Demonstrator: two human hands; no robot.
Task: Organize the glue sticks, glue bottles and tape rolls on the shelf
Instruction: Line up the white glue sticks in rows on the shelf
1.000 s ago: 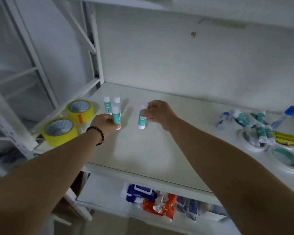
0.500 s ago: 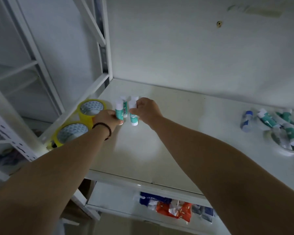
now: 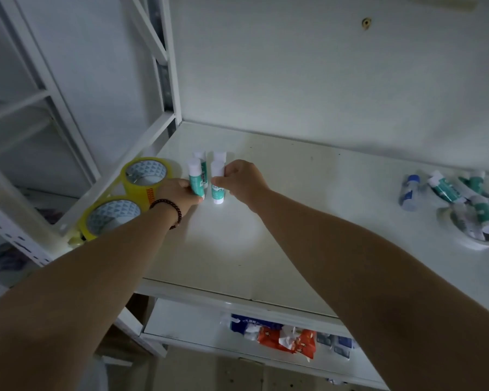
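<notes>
head view: left hand (image 3: 182, 193) and right hand (image 3: 242, 182) are each gripping an upright glue stick (image 3: 196, 179), side by side on the shelf (image 3: 251, 249). two yellow tape rolls (image 3: 144, 176) are sitting at 9 o'clock. unsorted pile (image 3: 463, 204) is waiting at 3 o'clock, blurred and cut off.

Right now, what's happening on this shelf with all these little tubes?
A person is sorting glue sticks on a white shelf. The left hand grips one glue stick and the right hand grips another, both set beside two sticks standing just behind. Two yellow tape rolls lie to the left. A jumbled pile of glue sticks and bottles waits at the right.
</notes>
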